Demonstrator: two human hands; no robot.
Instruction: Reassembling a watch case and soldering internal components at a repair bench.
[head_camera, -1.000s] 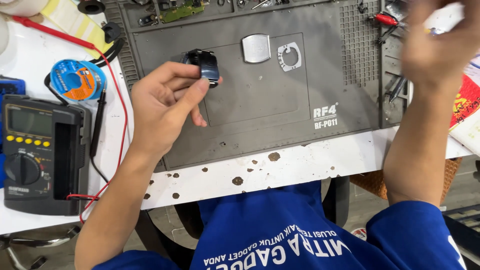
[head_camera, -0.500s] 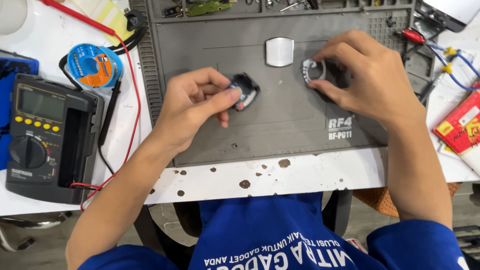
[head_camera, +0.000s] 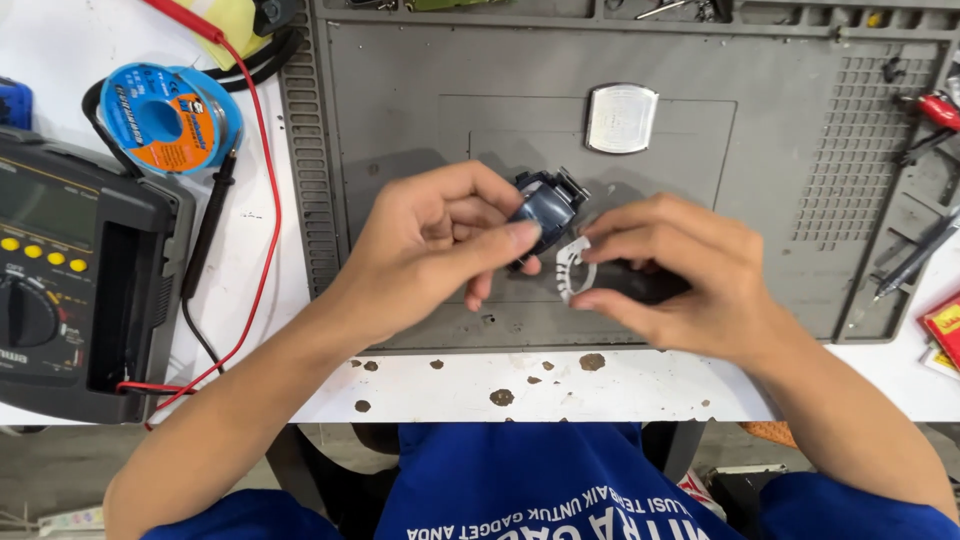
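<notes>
A dark blue-grey watch case (head_camera: 545, 210) with black lugs sat pinched in the left hand (head_camera: 440, 245), while the right hand (head_camera: 680, 280) held a white ring (head_camera: 572, 268) marked with fine dark ticks. Beneath them lay a plain grey work mat (head_camera: 780, 160), its edges ribbed and gridded. At 12 o'clock from the watch rested a pale silver-white back plate (head_camera: 621, 118). At 9 o'clock lay a bright blue solder spool (head_camera: 168, 115) with an orange label, a red lead (head_camera: 262, 200) and a black probe (head_camera: 205, 235). The charcoal multimeter (head_camera: 80, 280) carried yellow buttons. The white tabletop (head_camera: 600, 385) bore brown spots
</notes>
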